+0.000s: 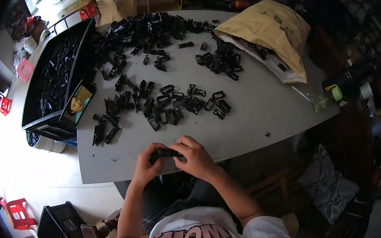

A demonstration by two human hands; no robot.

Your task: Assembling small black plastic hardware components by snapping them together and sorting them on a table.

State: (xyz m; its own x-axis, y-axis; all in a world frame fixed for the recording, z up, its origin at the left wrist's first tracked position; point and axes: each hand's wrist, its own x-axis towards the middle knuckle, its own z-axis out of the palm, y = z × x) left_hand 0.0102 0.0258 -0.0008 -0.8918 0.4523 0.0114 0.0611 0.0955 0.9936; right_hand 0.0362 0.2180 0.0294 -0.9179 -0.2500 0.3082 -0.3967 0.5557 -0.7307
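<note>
**Both hands on one black clip at the near table edge**

The left hand [147,164] and right hand [195,159] both grasp a small black plastic clip [166,153], fingers clenched on its two ends. The clip sits just above the near edge of the grey table [256,112], at 6 o'clock on the tabletop. Its long axis runs across the view, roughly 9 to 3 o'clock, nearly level.

Bare grey surface lies open around the hands toward 3 o'clock, along the near edge. At 12 o'clock from the hands, a loose scatter of black clips [169,103] crosses the middle of the table. At 10 o'clock a black crate [55,77] of the same parts stands along the table's left edge. Farther off, a large heap of clips [148,31] spreads over the far side, and at 1 o'clock a tan sack [269,29] lies open, spilling more parts.
</note>
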